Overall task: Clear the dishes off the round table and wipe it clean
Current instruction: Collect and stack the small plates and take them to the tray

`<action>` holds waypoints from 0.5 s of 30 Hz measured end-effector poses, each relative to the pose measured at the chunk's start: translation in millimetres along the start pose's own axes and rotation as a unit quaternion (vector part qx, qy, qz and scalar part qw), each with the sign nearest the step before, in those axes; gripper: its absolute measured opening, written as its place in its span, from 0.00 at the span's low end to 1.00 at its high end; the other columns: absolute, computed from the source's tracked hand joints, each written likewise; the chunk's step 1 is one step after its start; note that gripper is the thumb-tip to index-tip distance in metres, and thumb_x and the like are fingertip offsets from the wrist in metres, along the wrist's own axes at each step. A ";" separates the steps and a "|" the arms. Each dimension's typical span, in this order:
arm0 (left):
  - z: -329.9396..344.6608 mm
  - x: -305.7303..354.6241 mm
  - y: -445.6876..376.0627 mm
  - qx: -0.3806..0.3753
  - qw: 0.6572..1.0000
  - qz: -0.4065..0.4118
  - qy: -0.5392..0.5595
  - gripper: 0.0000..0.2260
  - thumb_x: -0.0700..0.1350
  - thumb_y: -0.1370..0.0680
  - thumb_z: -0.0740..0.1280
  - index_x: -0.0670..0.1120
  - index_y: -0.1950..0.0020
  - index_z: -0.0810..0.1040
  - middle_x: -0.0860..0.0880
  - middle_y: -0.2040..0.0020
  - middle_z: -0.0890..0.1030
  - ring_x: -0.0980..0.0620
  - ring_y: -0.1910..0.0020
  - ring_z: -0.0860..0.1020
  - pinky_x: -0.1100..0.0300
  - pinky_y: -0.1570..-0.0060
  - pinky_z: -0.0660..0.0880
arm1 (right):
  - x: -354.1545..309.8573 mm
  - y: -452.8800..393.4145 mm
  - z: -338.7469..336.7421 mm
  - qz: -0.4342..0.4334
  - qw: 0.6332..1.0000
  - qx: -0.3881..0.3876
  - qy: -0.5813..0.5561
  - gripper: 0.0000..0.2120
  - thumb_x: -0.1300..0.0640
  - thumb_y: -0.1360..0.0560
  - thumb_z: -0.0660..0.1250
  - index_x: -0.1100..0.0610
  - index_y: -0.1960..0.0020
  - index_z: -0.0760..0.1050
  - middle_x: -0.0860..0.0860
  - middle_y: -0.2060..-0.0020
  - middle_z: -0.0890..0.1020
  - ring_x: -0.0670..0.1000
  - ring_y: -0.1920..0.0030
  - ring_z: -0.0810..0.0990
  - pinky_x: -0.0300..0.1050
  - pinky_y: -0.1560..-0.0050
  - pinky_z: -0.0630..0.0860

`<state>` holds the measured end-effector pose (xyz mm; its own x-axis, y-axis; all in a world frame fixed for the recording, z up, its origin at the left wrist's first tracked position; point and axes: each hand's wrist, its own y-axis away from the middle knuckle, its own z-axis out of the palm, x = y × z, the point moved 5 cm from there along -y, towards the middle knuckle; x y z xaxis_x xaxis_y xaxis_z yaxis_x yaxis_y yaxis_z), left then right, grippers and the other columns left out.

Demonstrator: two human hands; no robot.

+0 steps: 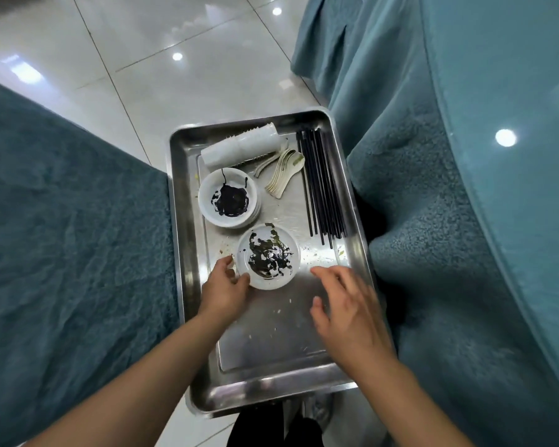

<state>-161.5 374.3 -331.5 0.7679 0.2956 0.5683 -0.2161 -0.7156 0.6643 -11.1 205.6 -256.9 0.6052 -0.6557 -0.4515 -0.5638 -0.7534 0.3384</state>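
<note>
So we've got our left hand (225,287) curled on the near-left rim of the dirty bowl (268,257), thumb and fingers touching it, looks like a light hold rather than a full lift tbh. Right hand (346,306) is loose, fingers spread and holding nothing, hovering just right of the bowl near the tray's right edge. The bowl sits about mid-tray (273,387), closer to the left rim. Left hand is obv the nearer one, already on it.

Going outward: the bowl stack (228,197) with dark sauce is just beyond, toward the far-left corner, nearly touching. That's the relation that matters imo: the stack lies straight away from our grip. Spoons (284,171), chopsticks (323,185) run along the right edge, cups (241,145) lie tipped at the far edge.
</note>
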 end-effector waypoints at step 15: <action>-63.7 182.2 191.1 -0.066 0.895 0.351 -0.267 0.18 0.47 0.20 0.68 0.49 0.30 0.75 0.48 0.35 0.77 0.47 0.37 0.76 0.50 0.35 0.73 | -69.0 62.5 -175.3 0.021 0.992 0.123 0.005 0.23 0.55 0.24 0.63 0.51 0.29 0.69 0.51 0.35 0.72 0.54 0.38 0.73 0.53 0.36 0.69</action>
<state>-101.3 331.8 -70.1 0.5860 -0.5669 0.5790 -0.8008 -0.5145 0.3067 10.3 195.0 -59.9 0.5833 -0.6879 -0.4320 -0.7080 -0.6913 0.1448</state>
